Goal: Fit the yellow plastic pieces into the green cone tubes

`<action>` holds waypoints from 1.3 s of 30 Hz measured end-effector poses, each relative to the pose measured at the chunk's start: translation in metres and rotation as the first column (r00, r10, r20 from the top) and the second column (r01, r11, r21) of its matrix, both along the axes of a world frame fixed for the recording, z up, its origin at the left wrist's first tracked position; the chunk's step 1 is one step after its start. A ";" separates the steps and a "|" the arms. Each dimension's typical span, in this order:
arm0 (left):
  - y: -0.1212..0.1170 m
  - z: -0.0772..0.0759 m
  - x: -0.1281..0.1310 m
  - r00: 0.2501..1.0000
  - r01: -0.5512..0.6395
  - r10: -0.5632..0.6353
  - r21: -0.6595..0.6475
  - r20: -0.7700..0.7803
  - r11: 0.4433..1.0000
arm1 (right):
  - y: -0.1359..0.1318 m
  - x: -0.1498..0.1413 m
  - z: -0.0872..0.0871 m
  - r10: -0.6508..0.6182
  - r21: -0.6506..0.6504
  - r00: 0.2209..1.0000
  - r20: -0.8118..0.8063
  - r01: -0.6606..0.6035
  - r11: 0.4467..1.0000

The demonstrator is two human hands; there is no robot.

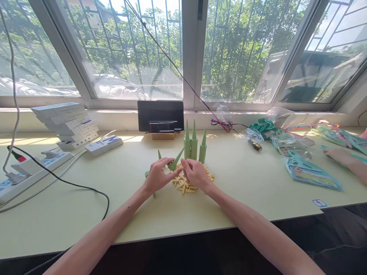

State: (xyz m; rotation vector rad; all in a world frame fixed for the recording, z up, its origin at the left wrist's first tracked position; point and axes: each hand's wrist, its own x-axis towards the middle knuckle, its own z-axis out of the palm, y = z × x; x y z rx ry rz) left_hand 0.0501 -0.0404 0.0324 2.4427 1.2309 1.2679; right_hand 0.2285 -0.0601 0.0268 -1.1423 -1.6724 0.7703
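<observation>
My left hand [158, 175] is closed on a pale green pointed cone [176, 160], which leans up to the right with its tip free. Close beside it, my right hand [197, 175] has its fingers curled in a pinch; whatever they hold is hidden. Under and between both hands lies a heap of small yellow pieces [187, 188]. Behind my right hand, several green cylinders with pointed tops [194, 147] stand upright. More green pieces [146, 173] show partly past my left hand.
A tablet [160, 114] with a phone leans at the back. On the left are stacked white boxes [67, 126], a power strip [34, 172] and loose cables. Rightward lie a screwdriver [255, 145] and bagged green items [311, 172]. Another person's hand [341, 156] is at far right.
</observation>
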 end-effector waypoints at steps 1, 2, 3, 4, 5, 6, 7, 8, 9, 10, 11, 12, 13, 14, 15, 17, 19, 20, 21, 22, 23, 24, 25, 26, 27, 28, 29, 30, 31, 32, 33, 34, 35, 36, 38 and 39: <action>0.000 0.000 0.000 1.000 0.007 -0.007 -0.003 0.001 1.000 | 0.000 -0.001 0.000 0.008 -0.002 1.000 -0.012 -0.008 1.000; -0.001 0.001 0.000 1.000 0.013 -0.013 -0.005 0.003 1.000 | -0.001 -0.001 -0.001 0.018 -0.005 1.000 -0.024 -0.018 1.000; -0.001 0.001 0.000 1.000 0.016 -0.016 -0.005 0.004 1.000 | -0.001 -0.001 -0.001 0.028 -0.007 0.999 -0.034 -0.028 1.000; -0.001 0.001 0.000 1.000 0.017 -0.017 -0.004 0.004 1.000 | -0.001 -0.002 -0.002 0.037 -0.011 0.999 -0.040 -0.038 0.999; -0.001 0.001 0.000 1.000 0.017 -0.017 -0.001 0.002 1.000 | -0.001 -0.002 -0.002 0.045 -0.015 0.998 -0.041 -0.045 0.999; 0.000 0.001 0.000 1.000 0.017 -0.017 0.000 -0.004 1.000 | 0.000 -0.002 -0.003 0.051 -0.020 0.998 -0.041 -0.052 0.998; 0.000 0.001 0.000 1.000 0.018 -0.018 0.000 -0.011 1.000 | 0.000 -0.002 -0.003 0.055 -0.026 0.998 -0.041 -0.056 0.998; 0.000 0.000 0.000 1.000 0.020 -0.020 -0.003 -0.018 1.000 | 0.000 -0.002 -0.004 0.061 -0.033 0.997 -0.042 -0.063 0.997; 0.001 0.000 -0.001 0.999 0.022 -0.022 -0.007 -0.025 1.000 | 0.000 -0.002 -0.004 0.067 -0.041 0.997 -0.046 -0.069 0.997; 0.002 -0.001 -0.001 0.999 0.024 -0.024 -0.013 -0.031 1.000 | 0.001 -0.001 -0.004 0.072 -0.049 0.996 -0.053 -0.075 0.996; 0.002 -0.001 -0.001 0.999 0.024 -0.025 -0.020 -0.037 1.000 | 0.001 -0.001 -0.004 0.078 -0.057 0.995 -0.063 -0.081 0.995; 0.003 -0.002 -0.002 0.999 0.023 -0.024 -0.025 -0.041 0.999 | 0.001 -0.001 -0.004 0.084 -0.066 0.994 -0.075 -0.089 0.994; 0.003 -0.002 -0.002 0.999 0.020 -0.021 -0.030 -0.044 0.999 | 0.001 -0.001 -0.004 0.091 -0.076 0.992 -0.090 -0.098 0.992; 0.004 -0.002 -0.002 0.999 0.017 -0.019 -0.036 -0.046 0.999 | 0.001 -0.001 -0.004 0.097 -0.088 0.989 -0.108 -0.106 0.990; 0.004 -0.002 -0.002 0.999 0.015 -0.017 -0.043 -0.047 0.999 | 0.001 0.000 -0.004 0.100 -0.100 0.987 -0.127 -0.113 0.989; 0.004 -0.002 -0.002 0.999 0.018 -0.020 -0.056 -0.048 0.998 | 0.002 -0.001 -0.004 0.104 -0.126 0.980 -0.168 -0.126 0.984; 0.004 -0.001 -0.002 0.998 0.029 -0.032 -0.066 -0.057 0.997 | 0.002 -0.001 -0.005 0.100 -0.148 0.973 -0.210 -0.132 0.980; 0.004 -0.001 -0.002 0.997 0.036 -0.040 -0.065 -0.065 0.997 | 0.002 -0.001 -0.005 0.097 -0.156 0.969 -0.229 -0.135 0.979; 0.003 -0.001 -0.002 0.996 0.042 -0.047 -0.061 -0.075 0.997 | 0.003 -0.001 -0.005 0.094 -0.162 0.964 -0.247 -0.137 0.977; 0.003 -0.002 -0.002 0.995 0.045 -0.050 -0.054 -0.085 0.997 | 0.003 -0.001 -0.005 0.091 -0.167 0.961 -0.263 -0.138 0.976; 0.003 -0.002 -0.001 0.994 0.048 -0.052 -0.046 -0.094 0.998 | 0.003 -0.001 -0.005 0.088 -0.169 0.958 -0.273 -0.138 0.976; 0.003 -0.002 -0.001 0.994 0.051 -0.054 -0.039 -0.100 0.998 | 0.003 -0.001 -0.005 0.086 -0.171 0.957 -0.278 -0.138 0.976; 0.003 -0.002 -0.001 0.993 0.053 -0.057 -0.035 -0.105 0.998 | 0.003 0.000 -0.005 0.084 -0.172 0.957 -0.277 -0.135 0.976; 0.003 -0.002 -0.001 0.992 0.057 -0.061 -0.034 -0.108 0.998 | 0.004 0.000 -0.005 0.082 -0.172 0.959 -0.272 -0.132 0.976; 0.003 -0.002 -0.001 0.991 0.063 -0.067 -0.035 -0.112 0.997 | 0.004 0.001 -0.005 0.080 -0.172 0.960 -0.267 -0.129 0.977; 0.003 -0.002 -0.001 0.990 0.070 -0.074 -0.038 -0.116 0.997 | 0.004 0.001 -0.005 0.078 -0.170 0.962 -0.262 -0.125 0.977; 0.003 -0.002 -0.001 0.989 0.076 -0.081 -0.043 -0.120 0.996 | 0.005 0.002 -0.006 0.077 -0.168 0.963 -0.259 -0.124 0.978; 0.003 -0.002 -0.001 0.988 0.081 -0.086 -0.047 -0.126 0.996 | 0.005 0.002 -0.006 0.078 -0.166 0.963 -0.259 -0.124 0.978; 0.002 -0.002 -0.001 0.987 0.084 -0.090 -0.050 -0.131 0.995 | 0.005 0.002 -0.007 0.080 -0.165 0.962 -0.259 -0.126 0.978; 0.002 -0.002 -0.001 0.987 0.086 -0.092 -0.054 -0.135 0.995 | 0.005 0.002 -0.007 0.081 -0.164 0.963 -0.258 -0.126 0.978; 0.002 -0.002 -0.001 0.986 0.087 -0.094 -0.056 -0.137 0.995 | 0.006 0.002 -0.007 0.080 -0.163 0.964 -0.255 -0.125 0.979; 0.002 -0.002 -0.001 0.986 0.086 -0.094 -0.057 -0.138 0.995 | 0.006 0.002 -0.007 0.080 -0.162 0.965 -0.251 -0.124 0.979; 0.002 -0.002 -0.002 0.986 0.086 -0.093 -0.056 -0.137 0.995 | 0.005 0.002 -0.006 0.079 -0.161 0.966 -0.246 -0.121 0.980; 0.002 -0.003 -0.002 0.987 0.085 -0.091 -0.053 -0.134 0.995 | 0.005 0.002 -0.006 0.077 -0.159 0.967 -0.241 -0.118 0.980; 0.003 -0.005 -0.002 0.989 0.078 -0.083 -0.043 -0.121 0.996 | 0.005 0.002 -0.005 0.081 -0.156 0.969 -0.233 -0.119 0.981; 0.004 -0.006 -0.003 0.991 0.073 -0.077 -0.038 -0.111 0.997 | 0.005 0.002 -0.005 0.088 -0.155 0.969 -0.229 -0.126 0.980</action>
